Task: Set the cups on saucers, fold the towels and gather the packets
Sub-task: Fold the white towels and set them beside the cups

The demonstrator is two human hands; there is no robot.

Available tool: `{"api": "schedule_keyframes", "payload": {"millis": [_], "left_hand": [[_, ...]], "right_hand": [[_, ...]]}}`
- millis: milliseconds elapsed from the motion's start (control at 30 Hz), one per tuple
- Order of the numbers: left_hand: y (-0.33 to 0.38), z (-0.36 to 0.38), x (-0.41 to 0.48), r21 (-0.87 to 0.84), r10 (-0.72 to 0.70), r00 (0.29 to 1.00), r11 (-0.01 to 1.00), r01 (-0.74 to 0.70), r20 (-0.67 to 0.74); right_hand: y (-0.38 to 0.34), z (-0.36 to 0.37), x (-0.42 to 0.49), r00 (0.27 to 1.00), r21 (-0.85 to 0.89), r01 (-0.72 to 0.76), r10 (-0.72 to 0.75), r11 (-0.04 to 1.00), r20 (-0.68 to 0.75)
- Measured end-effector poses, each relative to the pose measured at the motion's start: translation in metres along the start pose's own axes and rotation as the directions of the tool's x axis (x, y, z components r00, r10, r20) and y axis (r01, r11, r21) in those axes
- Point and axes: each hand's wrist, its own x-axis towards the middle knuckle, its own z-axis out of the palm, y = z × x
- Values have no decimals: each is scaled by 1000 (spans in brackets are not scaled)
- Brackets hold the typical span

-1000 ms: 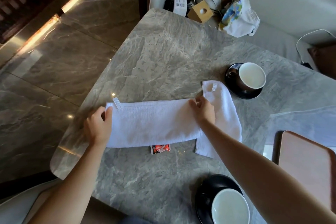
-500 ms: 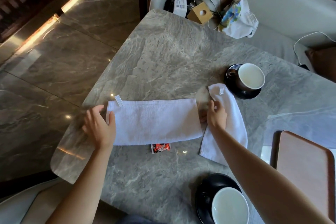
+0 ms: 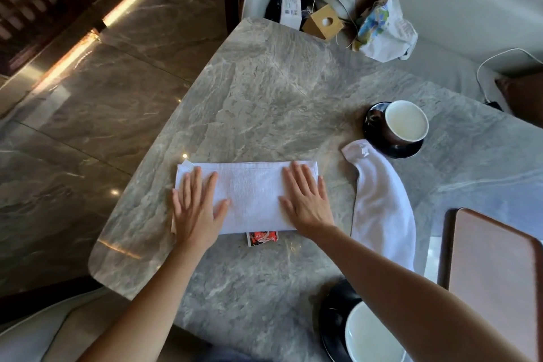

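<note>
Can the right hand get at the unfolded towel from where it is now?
Probably yes: the right hand lies flat on the folded towel, and the unfolded towel lies just beside it with bare table between.

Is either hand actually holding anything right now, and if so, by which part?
Nothing is held. The left hand and right hand lie flat, fingers spread, pressing the two ends of the folded towel on the table.

Grey marble table (image 3: 264, 82), glossy floor (image 3: 88, 103), pale sofa (image 3: 455, 9)

Folded towel (image 3: 249, 194) left of 2nd towel (image 3: 382, 200); packet (image 3: 262, 237) just before it.
</note>
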Motion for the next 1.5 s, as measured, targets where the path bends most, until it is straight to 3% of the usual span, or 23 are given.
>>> {"api": "schedule_keyframes", "payload": {"millis": [267, 367, 400, 467, 533, 600, 667, 767, 900, 967, 1067, 1200, 1333, 1400, 1500], "left_hand": [[1, -2, -1, 43, -4, 999, 999, 2, 52], [7, -11, 2, -23, -53, 993, 998, 56, 109], [11, -15, 3, -78, -63, 996, 995, 69, 70], [25, -29, 5, -188, 2, 995, 982, -22, -103], [50, -37, 15, -235, 187, 966, 945, -226, -179], [84, -39, 33, -217, 357, 931, 906, -364, -71], [118, -34, 53, -142, 430, 898, 898, -416, 94], [150, -21, 76, -46, 422, 873, 905, -424, 246], [157, -11, 93, 47, 385, 880, 909, -413, 277], [156, -9, 97, 36, 372, 883, 917, -397, 286], [156, -10, 101, 2, 356, 883, 927, -374, 305], [153, -13, 106, 12, 357, 876, 924, -382, 325], [149, -20, 107, -123, 349, 897, 937, -327, 270], [147, -32, 106, -270, 293, 926, 936, -227, 239], [144, -70, 104, -619, 259, 939, 783, -67, 226]], "right_hand": [[0, -1, 1, 999, -12, -3, 3, 1000, 33], [3, -19, -2, 998, 251, -46, 54, 967, -26], [6, -28, -5, 988, 336, -77, 116, 939, -97], [20, -43, -14, 952, 333, -147, 224, 932, -206], [37, -56, -24, 941, 223, -311, 333, 924, -67], [48, -65, -32, 905, 124, -415, 395, 901, 161], [48, -65, -36, 843, 171, -465, 376, 868, 386], [39, -60, -38, 765, 386, -610, 388, 691, 514], [31, -61, -37, 701, 611, -706, 473, 357, 534], [28, -60, -37, 676, 656, -713, 490, 247, 550], [26, -60, -39, 672, 695, -698, 492, 172, 553], [25, -57, -39, 699, 729, -666, 471, 156, 538], [22, -60, -37, 744, 757, -613, 490, 228, 454], [19, -66, -37, 766, 792, -574, 478, 208, 430], [10, -84, -34, 814, 875, -471, 438, 109, 383]]}}
